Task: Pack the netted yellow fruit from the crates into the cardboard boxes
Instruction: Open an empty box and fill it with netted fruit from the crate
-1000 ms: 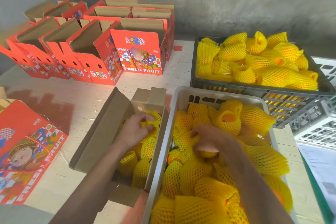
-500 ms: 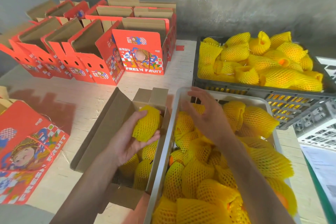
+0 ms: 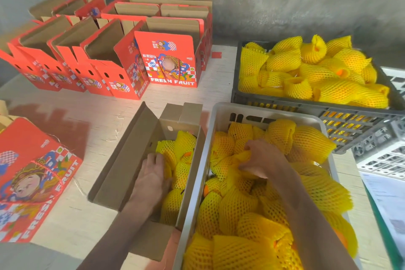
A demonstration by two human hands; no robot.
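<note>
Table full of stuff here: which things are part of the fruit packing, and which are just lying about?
In the job:
- netted fruit
- white crate
- dark crate
- open box
- red boxes
- left hand
- right hand

Lying about:
- papers
- empty white crates

1. Netted fruit point(image 3: 238, 206): bright yellow mesh, orange glimpsed through gaps.
2. Near crate point(image 3: 221, 114): pale grey-white.
3. Far crate point(image 3: 285, 103) at the table's right edge: dark grey.
4. Open box point(image 3: 122, 166): plain brown inside.
5. Printed boxes point(image 3: 168, 61): red, with blue-and-white checks, a cartoon figure, and white "FRESH FRUIT" lettering.
6. Table point(image 3: 98, 116): pale, whitish wood grain.
</note>
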